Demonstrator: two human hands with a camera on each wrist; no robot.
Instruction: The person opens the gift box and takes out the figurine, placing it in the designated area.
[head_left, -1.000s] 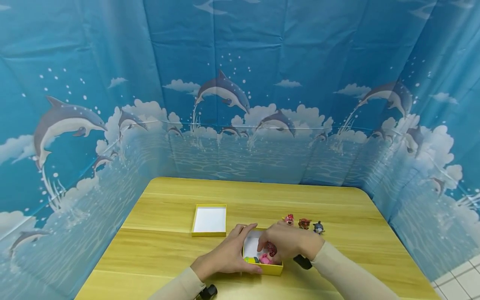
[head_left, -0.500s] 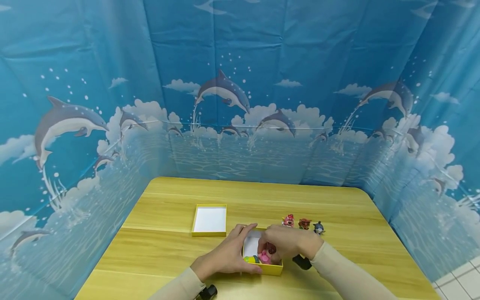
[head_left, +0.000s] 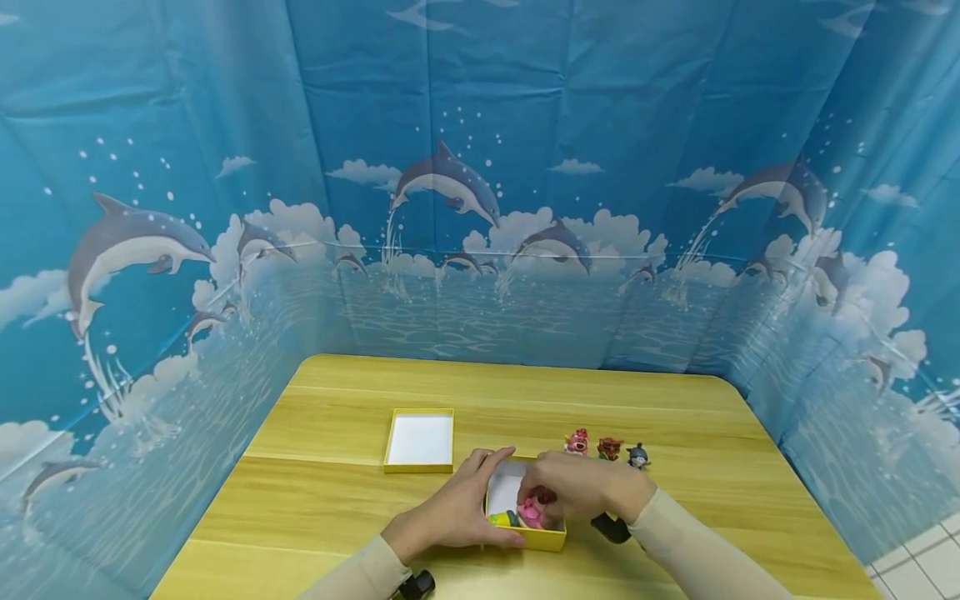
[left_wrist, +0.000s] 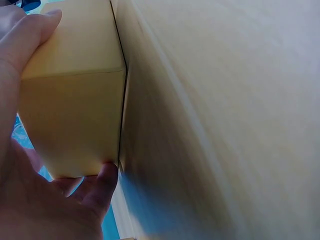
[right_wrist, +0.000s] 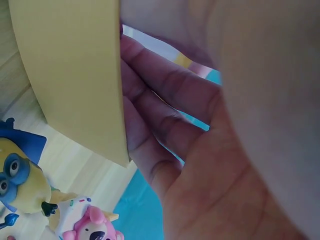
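Observation:
My left hand grips a small open yellow box by its left side, thumb along the near wall and fingers toward the far end. In the left wrist view, that hand wraps the box on the table. Reaching into the box, my right hand has its fingers around a pink figurine; its fingertips are partly hidden. Beside it in the box lie a yellow-green toy and a dark red figurine. The box wall hides the right fingertips in the right wrist view.
A shallow yellow box lid with a white inside lies to the left. Behind the right hand stand a pink-and-red figurine, a reddish-brown figurine and a dark grey figurine. A dolphin-print curtain borders the table.
My right fingers have closed in on the pink figurine inside the box, which has shifted slightly. The dark red figurine shows less than before. My left hand has stayed on the box.

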